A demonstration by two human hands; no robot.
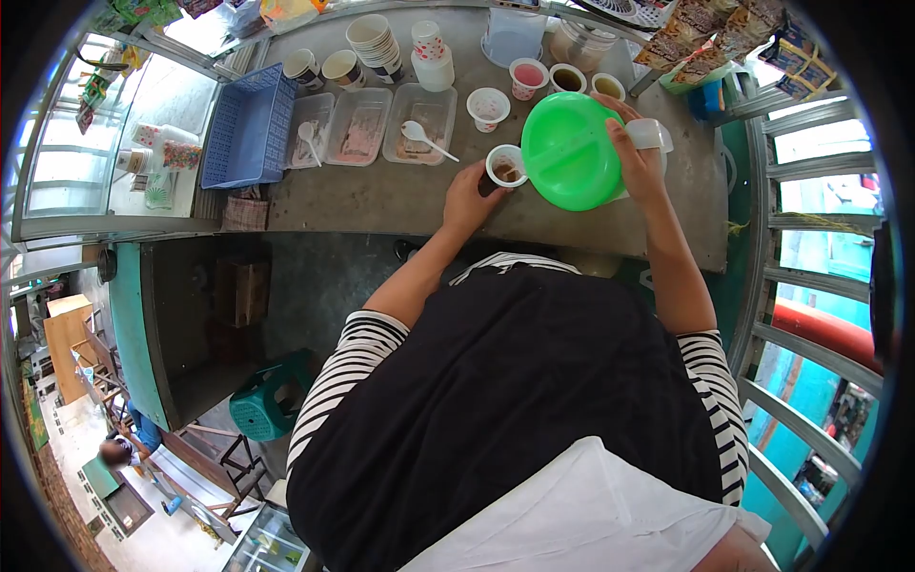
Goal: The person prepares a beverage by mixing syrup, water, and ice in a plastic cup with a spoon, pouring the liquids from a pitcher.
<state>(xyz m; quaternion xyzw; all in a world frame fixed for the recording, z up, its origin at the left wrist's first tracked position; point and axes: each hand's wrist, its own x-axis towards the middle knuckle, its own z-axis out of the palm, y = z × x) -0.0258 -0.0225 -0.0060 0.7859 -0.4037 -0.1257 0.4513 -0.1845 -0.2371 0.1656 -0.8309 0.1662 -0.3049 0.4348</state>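
Observation:
My left hand [469, 200] is wrapped round a small paper cup [506, 167] with something brown in its bottom, at the near part of the counter [353, 205]. Just to the right, my right hand [637, 153] grips a plastic pitcher by its clear handle [651, 134], fingers lying against the lid's edge. The pitcher's round green lid [572, 153] faces up towards me and hides most of its body. The lid's left edge comes right up to the cup's rim in this view. A white cup [488, 110] with a pale filling stands behind my left hand.
Cups of pink [527, 78] and dark drink [567, 80] stand behind the pitcher. Farther left are plastic tubs [419, 119] with white spoons, stacked paper cups [375, 48] and a blue basket [250, 124]. Sachets [710, 38] hang at upper right. A person [119, 450] sits at lower left.

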